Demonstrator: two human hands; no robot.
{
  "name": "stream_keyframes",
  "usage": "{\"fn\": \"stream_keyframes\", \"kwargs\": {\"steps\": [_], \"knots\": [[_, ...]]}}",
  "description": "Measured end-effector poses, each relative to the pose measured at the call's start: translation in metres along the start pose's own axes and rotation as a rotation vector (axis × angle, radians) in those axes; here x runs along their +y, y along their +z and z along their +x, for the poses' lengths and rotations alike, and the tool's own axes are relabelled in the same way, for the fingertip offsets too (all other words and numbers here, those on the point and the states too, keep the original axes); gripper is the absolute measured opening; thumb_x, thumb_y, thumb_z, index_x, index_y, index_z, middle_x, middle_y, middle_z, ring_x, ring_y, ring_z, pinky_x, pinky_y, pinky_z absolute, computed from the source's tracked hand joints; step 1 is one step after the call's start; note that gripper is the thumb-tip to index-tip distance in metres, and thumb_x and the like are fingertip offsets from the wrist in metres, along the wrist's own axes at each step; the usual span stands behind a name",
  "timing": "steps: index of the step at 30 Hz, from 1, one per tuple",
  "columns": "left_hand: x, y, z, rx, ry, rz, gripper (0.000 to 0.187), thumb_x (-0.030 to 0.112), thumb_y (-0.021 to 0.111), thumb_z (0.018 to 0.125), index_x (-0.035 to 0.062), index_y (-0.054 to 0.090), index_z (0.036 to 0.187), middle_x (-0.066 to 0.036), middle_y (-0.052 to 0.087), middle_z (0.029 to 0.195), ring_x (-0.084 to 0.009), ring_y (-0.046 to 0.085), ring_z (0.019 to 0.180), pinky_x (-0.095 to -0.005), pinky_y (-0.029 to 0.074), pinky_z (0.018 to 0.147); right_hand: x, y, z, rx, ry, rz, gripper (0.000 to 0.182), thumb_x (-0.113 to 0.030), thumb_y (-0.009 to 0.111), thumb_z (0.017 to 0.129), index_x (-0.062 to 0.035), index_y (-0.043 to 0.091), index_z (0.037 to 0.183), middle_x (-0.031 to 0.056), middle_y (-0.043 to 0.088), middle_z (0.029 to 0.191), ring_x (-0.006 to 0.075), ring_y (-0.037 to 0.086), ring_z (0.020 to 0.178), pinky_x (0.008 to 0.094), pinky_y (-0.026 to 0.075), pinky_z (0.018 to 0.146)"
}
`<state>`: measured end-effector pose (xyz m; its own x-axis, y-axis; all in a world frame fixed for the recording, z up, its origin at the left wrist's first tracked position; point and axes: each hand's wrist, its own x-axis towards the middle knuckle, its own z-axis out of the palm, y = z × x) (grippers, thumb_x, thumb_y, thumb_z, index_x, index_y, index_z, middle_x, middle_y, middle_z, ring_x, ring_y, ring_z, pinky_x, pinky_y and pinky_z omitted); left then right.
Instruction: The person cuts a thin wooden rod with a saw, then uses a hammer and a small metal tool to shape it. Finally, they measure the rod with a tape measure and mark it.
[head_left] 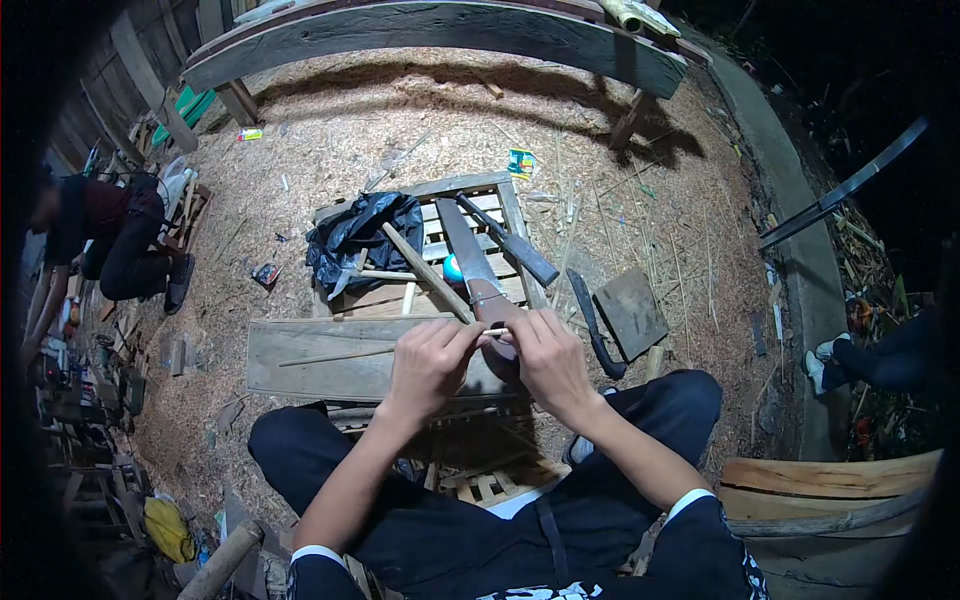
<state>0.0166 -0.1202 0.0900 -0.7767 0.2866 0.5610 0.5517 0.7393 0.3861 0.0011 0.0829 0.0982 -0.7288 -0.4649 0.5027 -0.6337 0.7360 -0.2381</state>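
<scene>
My left hand (432,362) and my right hand (546,358) are close together in front of me, fingers pinched on a thin pale stick (497,331). A thin rod (335,357) juts out to the left of my left hand, in line with that stick; whether they are one piece is hidden by my fingers. Below the hands lies a long brown and grey blade-like tool (465,240), its near end partly covered by my right hand. Under it is a wooden plank (300,345). A broad-bladed tool with a dark handle (527,257) lies just beyond.
A slatted wooden pallet (510,200) bears a black plastic bag (370,235) and loose sticks. To the right lie a curved dark tool (590,325) and a square board (631,312). A bench (430,45) stands ahead. A person (120,235) crouches at left; another's shoe (815,370) shows right.
</scene>
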Motion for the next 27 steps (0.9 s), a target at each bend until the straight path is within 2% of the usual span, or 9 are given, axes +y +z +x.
{"fn": "stream_keyframes", "kwargs": {"steps": [4, 6, 9, 19, 22, 24, 25, 27], "knots": [[-0.004, 0.001, 0.005, 0.038, 0.027, 0.002, 0.013, 0.013, 0.078, 0.085, 0.0059, 0.074, 0.096, -0.008, 0.069, 0.078, -0.0266, 0.065, 0.071, -0.0397, 0.049, 0.062, 0.004, 0.009, 0.000, -0.028, -0.003, -0.062, 0.012, -0.010, 0.069, 0.090, -0.0075, 0.064, 0.100, 0.0076, 0.064, 0.085, 0.0250, 0.064, 0.081, 0.0391, 0.044, 0.071], [0.001, 0.001, 0.008, 0.074, 0.002, 0.036, 0.013, 0.012, 0.078, 0.085, 0.0050, 0.073, 0.095, -0.008, 0.068, 0.077, -0.0266, 0.065, 0.070, -0.0397, 0.049, 0.062, 0.001, 0.012, 0.004, 0.055, 0.022, -0.078, 0.013, -0.020, 0.070, 0.092, -0.0112, 0.060, 0.090, 0.0051, 0.060, 0.079, 0.0220, 0.064, 0.074, 0.0393, 0.040, 0.071], [0.000, 0.003, 0.009, 0.102, 0.014, 0.056, 0.012, 0.011, 0.078, 0.085, 0.0050, 0.073, 0.094, -0.008, 0.068, 0.076, -0.0262, 0.064, 0.068, -0.0397, 0.048, 0.061, -0.005, 0.014, 0.007, 0.108, 0.073, -0.047, 0.014, -0.022, 0.071, 0.091, -0.0123, 0.061, 0.090, 0.0035, 0.060, 0.076, 0.0212, 0.064, 0.068, 0.0413, 0.038, 0.075], [0.006, 0.007, 0.006, 0.145, -0.009, 0.100, 0.013, 0.011, 0.077, 0.087, 0.0057, 0.072, 0.097, -0.007, 0.068, 0.078, -0.0252, 0.062, 0.068, -0.0395, 0.046, 0.060, -0.006, 0.018, 0.008, 0.144, 0.078, -0.021, 0.016, -0.023, 0.074, 0.090, -0.0131, 0.061, 0.088, 0.0033, 0.060, 0.075, 0.0213, 0.065, 0.066, 0.0417, 0.035, 0.076], [0.002, 0.008, 0.003, 0.124, -0.039, 0.076, 0.012, 0.012, 0.076, 0.088, 0.0060, 0.073, 0.098, -0.008, 0.069, 0.079, -0.0273, 0.065, 0.070, -0.0408, 0.048, 0.061, -0.004, 0.016, 0.006, 0.086, 0.086, -0.001, 0.015, -0.023, 0.072, 0.091, -0.0130, 0.061, 0.090, 0.0037, 0.061, 0.078, 0.0210, 0.065, 0.069, 0.0416, 0.037, 0.078], [-0.010, 0.005, 0.004, -0.016, -0.086, -0.050, 0.013, 0.014, 0.076, 0.089, 0.0065, 0.074, 0.099, -0.011, 0.071, 0.081, -0.0305, 0.068, 0.071, -0.0429, 0.051, 0.062, 0.001, 0.021, 0.005, 0.026, 0.031, -0.101, 0.012, -0.021, 0.069, 0.092, -0.0112, 0.064, 0.098, 0.0045, 0.062, 0.083, 0.0205, 0.065, 0.078, 0.0408, 0.040, 0.080], [-0.013, 0.003, 0.004, -0.020, -0.086, -0.048, 0.013, 0.014, 0.076, 0.089, 0.0065, 0.074, 0.099, -0.011, 0.071, 0.081, -0.0305, 0.068, 0.071, -0.0429, 0.051, 0.062, 0.004, 0.021, 0.004, 0.027, 0.034, -0.098, 0.012, -0.021, 0.069, 0.092, -0.0112, 0.064, 0.098, 0.0045, 0.062, 0.083, 0.0205, 0.065, 0.078, 0.0408, 0.040, 0.080], [-0.016, -0.002, 0.004, -0.074, -0.094, -0.155, 0.015, 0.016, 0.077, 0.089, 0.0072, 0.075, 0.102, -0.012, 0.072, 0.083, -0.0329, 0.070, 0.072, -0.0440, 0.052, 0.063, 0.014, 0.018, 0.003, -0.017, -0.109, -0.103, 0.024, -0.015, 0.068, 0.090, -0.0083, 0.066, 0.112, 0.0058, 0.067, 0.094, 0.0218, 0.064, 0.088, 0.0405, 0.043, 0.082]]}}
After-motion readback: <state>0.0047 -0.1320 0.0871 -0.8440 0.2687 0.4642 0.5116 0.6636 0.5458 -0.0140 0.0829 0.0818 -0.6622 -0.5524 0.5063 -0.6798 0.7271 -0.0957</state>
